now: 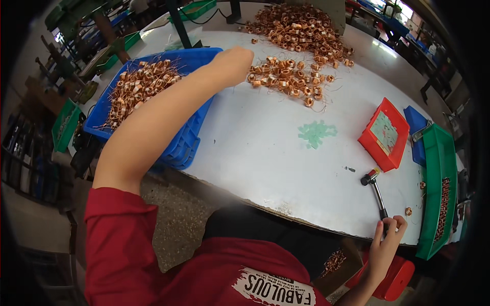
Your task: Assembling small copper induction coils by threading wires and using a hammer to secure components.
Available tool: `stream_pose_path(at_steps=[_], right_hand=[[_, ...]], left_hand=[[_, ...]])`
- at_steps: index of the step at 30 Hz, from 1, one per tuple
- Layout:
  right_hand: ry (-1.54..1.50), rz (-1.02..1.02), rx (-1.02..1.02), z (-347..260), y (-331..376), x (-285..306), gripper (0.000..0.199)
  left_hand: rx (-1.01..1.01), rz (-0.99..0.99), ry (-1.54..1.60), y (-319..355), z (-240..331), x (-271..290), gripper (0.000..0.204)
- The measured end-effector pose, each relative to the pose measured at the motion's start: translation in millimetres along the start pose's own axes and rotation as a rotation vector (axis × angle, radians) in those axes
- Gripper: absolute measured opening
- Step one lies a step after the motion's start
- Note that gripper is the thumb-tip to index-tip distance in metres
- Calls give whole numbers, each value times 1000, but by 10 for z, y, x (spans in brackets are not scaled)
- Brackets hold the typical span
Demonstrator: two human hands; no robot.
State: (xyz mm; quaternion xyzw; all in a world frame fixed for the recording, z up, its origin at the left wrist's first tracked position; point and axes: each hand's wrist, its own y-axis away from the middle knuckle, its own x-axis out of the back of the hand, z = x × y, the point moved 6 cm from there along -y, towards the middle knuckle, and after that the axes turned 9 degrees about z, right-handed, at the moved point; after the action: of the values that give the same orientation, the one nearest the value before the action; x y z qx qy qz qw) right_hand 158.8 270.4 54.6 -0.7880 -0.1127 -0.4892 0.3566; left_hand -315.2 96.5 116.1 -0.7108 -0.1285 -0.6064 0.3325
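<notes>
My left hand (pixel 236 65) reaches across the blue crate (pixel 201 115) to the near side of the loose copper coils (pixel 288 76). Its fingers are curled in, and whatever they hold is hidden behind the hand. By the table's front right edge, my right hand (pixel 390 235) is closed round the black grip of a small mallet (pixel 378 196). The mallet lies on the white table (pixel 255 148), its black and red head pointing away from me. More wire-ended coils (pixel 145 84) fill the blue crate.
A larger coil heap (pixel 301 28) sits at the back. Pale green pieces (pixel 317 133) lie mid-table; a red tray (pixel 390 130) holds more. At right stands a long green bin (pixel 434 204) with a row of copper parts, one coil (pixel 408 211) beside it. A red stool (pixel 395 280) is below.
</notes>
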Motion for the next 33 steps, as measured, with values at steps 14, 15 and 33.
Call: stream_pose_path(at_steps=[14,15,33], right_hand=[[-16,-63,-164,94,70,-46,10],[-20,-67,-166,101,59,-44,10],[-52,-173,-190,-21,113,-6,10]], left_hand=[[-350,177,284,-158,-51,-703,18],[-213,134,388,-174,-110,-662,19],[444,160,1442,774,103,325,21]])
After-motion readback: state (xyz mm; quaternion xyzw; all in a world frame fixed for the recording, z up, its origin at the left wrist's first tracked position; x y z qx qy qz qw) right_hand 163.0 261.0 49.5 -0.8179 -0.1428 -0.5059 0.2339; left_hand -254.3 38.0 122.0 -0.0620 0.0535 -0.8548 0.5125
